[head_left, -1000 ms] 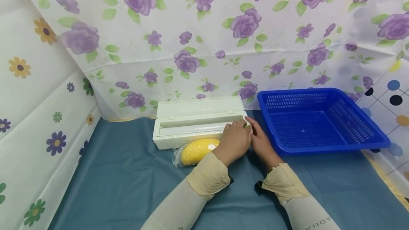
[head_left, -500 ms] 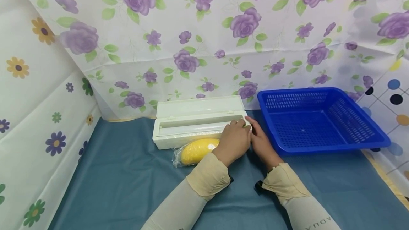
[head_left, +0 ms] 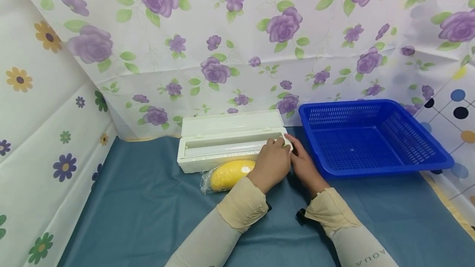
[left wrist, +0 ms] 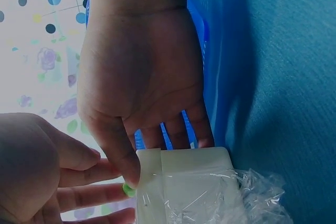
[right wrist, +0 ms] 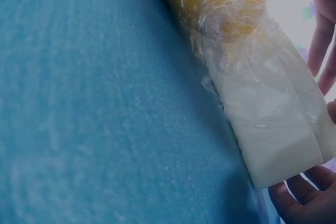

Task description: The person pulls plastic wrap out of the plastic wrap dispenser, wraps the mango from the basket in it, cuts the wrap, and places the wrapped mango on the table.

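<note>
A white cling film dispenser (head_left: 191,166) lies with its lid (head_left: 230,122) raised and a film roll (head_left: 222,150) inside. Against its front sits a yellow oval thing, mango-like (head_left: 230,175), in clear plastic; loose film (right wrist: 252,77) spreads from there over the dispenser's side. My left hand (head_left: 272,162) bends over the right end, fingers at a small green slider (left wrist: 129,190), seemingly pinching it. My right hand (head_left: 306,170) grips the dispenser's right end, fingers round the end face and thumb by the slider. Some fingertips are hidden in the head view.
A blue plastic basket (head_left: 315,158) stands right of the dispenser, close to my right hand. Blue-green cloth (head_left: 141,209) covers the table. A floral curtain (head_left: 148,52) hangs right behind the dispenser, with another patterned sheet on the left.
Both hands keep their places at the dispenser's right end. The head view shifts very slightly; nothing else visibly moves.
</note>
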`<state>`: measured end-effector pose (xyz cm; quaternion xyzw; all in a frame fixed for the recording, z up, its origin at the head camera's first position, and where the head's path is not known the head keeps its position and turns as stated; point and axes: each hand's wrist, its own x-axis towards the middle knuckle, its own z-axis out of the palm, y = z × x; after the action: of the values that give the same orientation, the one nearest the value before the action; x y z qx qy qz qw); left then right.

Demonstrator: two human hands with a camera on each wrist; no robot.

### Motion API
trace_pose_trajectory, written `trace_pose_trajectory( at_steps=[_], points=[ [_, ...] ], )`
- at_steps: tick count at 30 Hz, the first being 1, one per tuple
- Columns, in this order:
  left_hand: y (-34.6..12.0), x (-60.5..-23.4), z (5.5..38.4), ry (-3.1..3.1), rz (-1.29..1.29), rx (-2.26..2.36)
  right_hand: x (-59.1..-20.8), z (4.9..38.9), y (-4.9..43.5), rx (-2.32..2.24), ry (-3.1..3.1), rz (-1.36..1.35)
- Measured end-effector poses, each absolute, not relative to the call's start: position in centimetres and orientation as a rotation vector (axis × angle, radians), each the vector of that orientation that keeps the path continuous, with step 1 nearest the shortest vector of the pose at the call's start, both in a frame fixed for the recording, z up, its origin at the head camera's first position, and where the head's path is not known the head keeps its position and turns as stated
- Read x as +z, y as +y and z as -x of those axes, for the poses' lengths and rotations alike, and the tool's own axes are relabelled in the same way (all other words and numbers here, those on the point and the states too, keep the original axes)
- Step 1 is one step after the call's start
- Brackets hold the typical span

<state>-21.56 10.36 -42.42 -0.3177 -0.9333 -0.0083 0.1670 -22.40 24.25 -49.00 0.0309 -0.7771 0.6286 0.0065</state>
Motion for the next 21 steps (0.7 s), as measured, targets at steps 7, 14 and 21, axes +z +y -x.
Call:
trace_pose_trajectory(
  at_steps=[7,14,21],
  points=[
    [10.32,-42.21,21.57,-2.68,0.931,0.012,-49.05,22.49,24.37,1.967,-2.439,-0.088],
    [10.12,-41.89,21.53,-2.724,0.931,0.017,-49.12,22.53,24.4,1.994,-2.41,-0.124],
    [9.94,-41.6,21.45,-2.754,0.885,0.011,-48.98,22.47,24.44,1.992,-2.412,-0.12]
  ],
)
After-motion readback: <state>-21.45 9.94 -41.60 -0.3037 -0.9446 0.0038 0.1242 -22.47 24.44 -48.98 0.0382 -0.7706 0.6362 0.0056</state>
